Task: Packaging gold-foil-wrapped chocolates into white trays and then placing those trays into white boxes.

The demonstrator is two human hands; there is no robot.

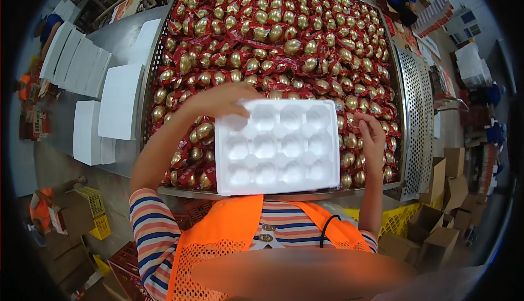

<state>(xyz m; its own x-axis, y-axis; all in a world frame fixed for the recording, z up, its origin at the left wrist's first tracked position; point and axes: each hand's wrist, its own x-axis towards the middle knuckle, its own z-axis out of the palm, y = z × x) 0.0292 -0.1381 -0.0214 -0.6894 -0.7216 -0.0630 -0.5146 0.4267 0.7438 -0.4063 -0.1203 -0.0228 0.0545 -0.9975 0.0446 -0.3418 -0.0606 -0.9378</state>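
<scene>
A white foam tray [275,153] with rows of rounded hollows lies over the wrapped eggs near the front of a large perforated metal bin [401,104]. My left hand [229,99] is at the tray's upper left corner, its fingers bent down over that corner hollow; they are slightly blurred, and their grip is unclear. My right hand [371,131] is just right of the tray, above the eggs, with fingers loosely bent and apart, holding nothing. Gold egg-shaped items in red wrappers [289,33] fill the bin in dense rows.
A steel table [123,36] at left carries stacks of white foam pieces [76,63]. Co-workers stand at upper right [398,0], upper left [52,30] and lower left [41,208]. Cardboard boxes [439,235] and yellow crates [95,208] sit around the bin.
</scene>
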